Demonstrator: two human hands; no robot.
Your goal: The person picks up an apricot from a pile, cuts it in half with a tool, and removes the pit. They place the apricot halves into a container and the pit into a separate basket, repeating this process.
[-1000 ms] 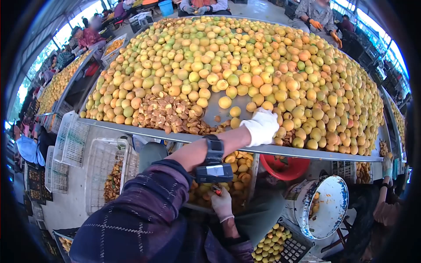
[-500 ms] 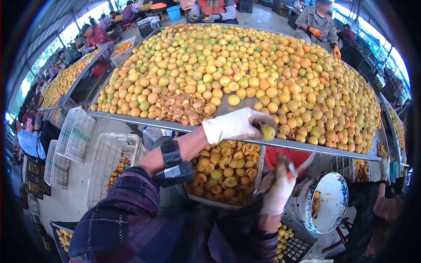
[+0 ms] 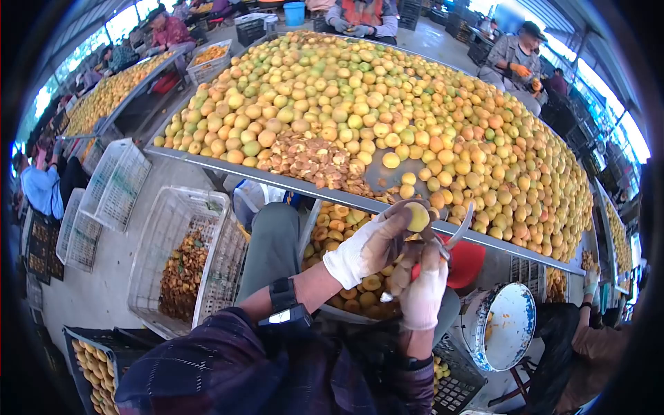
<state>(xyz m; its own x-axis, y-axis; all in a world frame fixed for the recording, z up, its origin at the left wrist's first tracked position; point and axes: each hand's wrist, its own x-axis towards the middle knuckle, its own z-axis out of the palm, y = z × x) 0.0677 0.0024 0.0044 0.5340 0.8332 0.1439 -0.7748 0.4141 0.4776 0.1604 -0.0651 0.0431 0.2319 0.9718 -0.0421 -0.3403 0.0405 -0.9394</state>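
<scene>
My left hand [image 3: 370, 245], in a stained white glove, is closed around a yellow apricot [image 3: 418, 216] just over the near table edge. Close beside it, my gloved right hand [image 3: 423, 290] grips a knife with a red handle; its curved blade [image 3: 462, 227] points up and to the right. Beneath both hands stands a crate of split apricots [image 3: 354, 304], partly covered by my arms. On the metal table [image 3: 277, 181] lies a big heap of whole apricots [image 3: 332, 90], with a brown pile of apricot pits [image 3: 315, 162] at its near side.
A red basin [image 3: 467, 265] and a paint-worn white bucket [image 3: 513, 328] are at the right. To the left stands a white crate [image 3: 149, 270] holding brown scraps, with more white crates [image 3: 116, 185] beyond. Several people work around neighbouring tables; one [image 3: 515, 62] wears orange gloves.
My left hand has drawn the apricot back from the table edge towards me. My right hand has risen with the knife, bringing it close to the fruit. The view has shifted slightly.
</scene>
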